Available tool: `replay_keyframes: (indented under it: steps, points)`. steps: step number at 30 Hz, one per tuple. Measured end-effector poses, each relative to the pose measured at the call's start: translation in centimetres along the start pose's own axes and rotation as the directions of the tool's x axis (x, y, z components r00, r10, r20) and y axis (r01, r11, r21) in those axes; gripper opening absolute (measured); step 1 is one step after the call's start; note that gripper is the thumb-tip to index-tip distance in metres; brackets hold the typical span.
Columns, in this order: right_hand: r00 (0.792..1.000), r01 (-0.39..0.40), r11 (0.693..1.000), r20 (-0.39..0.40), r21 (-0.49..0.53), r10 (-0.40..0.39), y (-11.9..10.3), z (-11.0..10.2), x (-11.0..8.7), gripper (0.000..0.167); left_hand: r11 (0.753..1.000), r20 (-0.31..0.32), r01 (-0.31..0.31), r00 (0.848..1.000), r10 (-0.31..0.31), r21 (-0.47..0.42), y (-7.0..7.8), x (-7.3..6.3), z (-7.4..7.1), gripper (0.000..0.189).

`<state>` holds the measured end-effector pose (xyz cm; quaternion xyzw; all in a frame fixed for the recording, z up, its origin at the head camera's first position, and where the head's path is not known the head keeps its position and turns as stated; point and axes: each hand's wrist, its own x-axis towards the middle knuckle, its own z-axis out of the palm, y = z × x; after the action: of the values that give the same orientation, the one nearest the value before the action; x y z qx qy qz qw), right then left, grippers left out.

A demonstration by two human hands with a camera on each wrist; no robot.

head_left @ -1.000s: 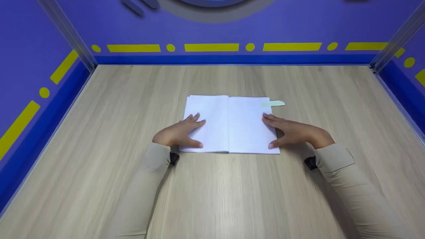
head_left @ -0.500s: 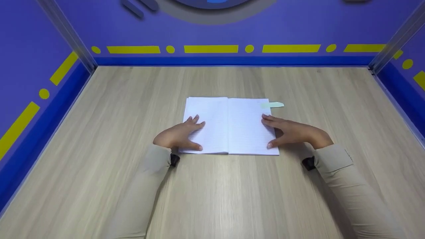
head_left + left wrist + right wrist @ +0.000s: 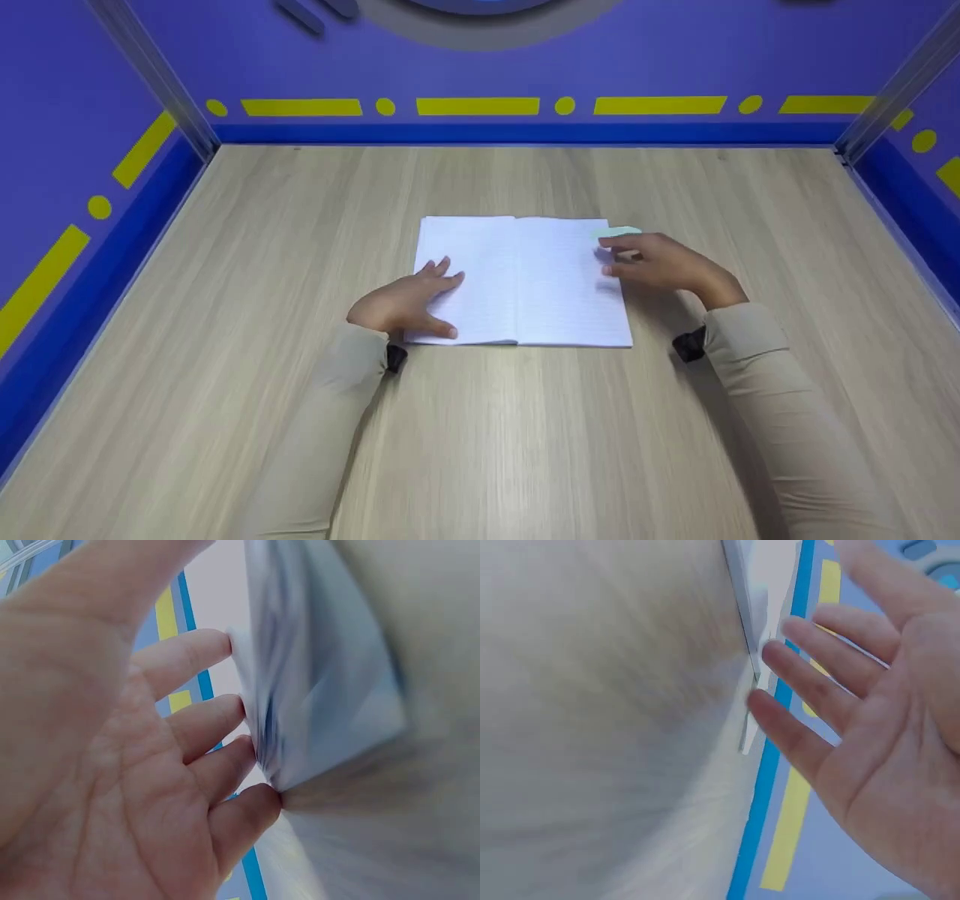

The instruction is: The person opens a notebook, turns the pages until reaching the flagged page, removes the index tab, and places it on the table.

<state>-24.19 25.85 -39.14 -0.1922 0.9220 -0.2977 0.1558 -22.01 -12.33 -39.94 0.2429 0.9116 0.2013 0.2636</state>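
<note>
An open notebook (image 3: 559, 300) with white, faintly lined pages lies flat in the middle of the table. My left hand (image 3: 409, 304) rests on its left page with fingers spread; in the left wrist view the fingertips touch the edge of the pages (image 3: 292, 667). A pale green sticky tab (image 3: 626, 231) juts out from the upper right edge of the right page. Over that edge, close to the tab, hovers my right hand (image 3: 660, 262) with loosely extended fingers. The right wrist view has its fingertips near the tab (image 3: 748, 731), with nothing pinched between them.
A light wood-grain table (image 3: 480, 435) spreads around the notebook. Blue-purple panels (image 3: 480, 75) with yellow dashes and dots wall it in at the back and on both sides. Each wrist carries a small black device (image 3: 690, 345) beside a beige sleeve (image 3: 780, 405).
My right hand has lifted off the right page and moved up along its edge to the sticky tab. The left hand and the notebook stay in place.
</note>
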Motion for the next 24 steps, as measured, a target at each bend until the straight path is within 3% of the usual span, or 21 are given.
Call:
replay_keyframes:
  steps: [4, 11, 16, 24]
  points:
    - [0.99, -0.02, 0.998, -0.135, 0.065, 0.029, 0.2, 0.0, 1.0, 0.046, 1.0, 0.003, 0.008, 1.0, -0.008, -0.001, 0.0, 0.1, 0.0, 0.092]
    - [0.947, -0.043, 0.995, -0.313, 0.093, 0.071, 0.6, 0.1, 2.8, 0.033, 1.0, -0.002, 0.015, 1.0, -0.015, -0.008, 0.1, 0.0, 0.1, 0.09]
    - [0.934, -0.085, 0.992, -0.339, 0.097, 0.113, 0.8, -0.1, 3.7, 0.029, 1.0, -0.007, 0.007, 1.0, -0.007, -0.019, 0.1, 0.0, 0.1, 0.091]
    - [0.934, -0.127, 0.985, -0.32, 0.117, 0.159, 1.5, 0.0, 4.5, 0.028, 1.0, -0.002, 0.018, 1.0, -0.018, -0.024, 0.1, 0.1, 0.1, 0.091]
